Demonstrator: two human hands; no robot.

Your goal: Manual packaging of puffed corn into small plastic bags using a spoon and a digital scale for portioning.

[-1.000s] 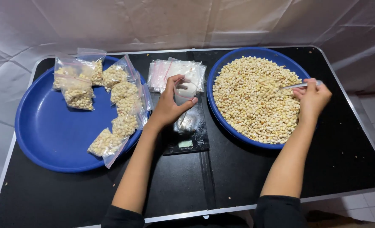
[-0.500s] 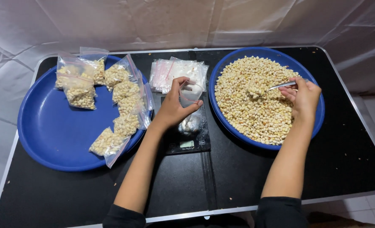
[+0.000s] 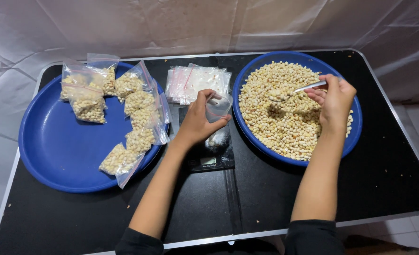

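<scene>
My left hand (image 3: 197,118) holds a small clear plastic bag (image 3: 217,107) upright with its mouth open, above a black kitchen scale (image 3: 209,158). My right hand (image 3: 334,99) grips a metal spoon (image 3: 308,87) whose bowl carries pale kernels over the heap of kernels (image 3: 275,113) in the right blue tray (image 3: 353,137). The spoon tip points left toward the bag, still over the tray.
A left blue tray (image 3: 49,151) holds several filled kernel bags (image 3: 138,101). A stack of empty clear bags (image 3: 195,82) lies at the table's back middle. The black table (image 3: 384,179) has a metal rim; white cloth hangs behind.
My right hand has moved left across the right tray with the spoon, from its right rim toward the middle. The left hand has stayed on the bag over the scale.
</scene>
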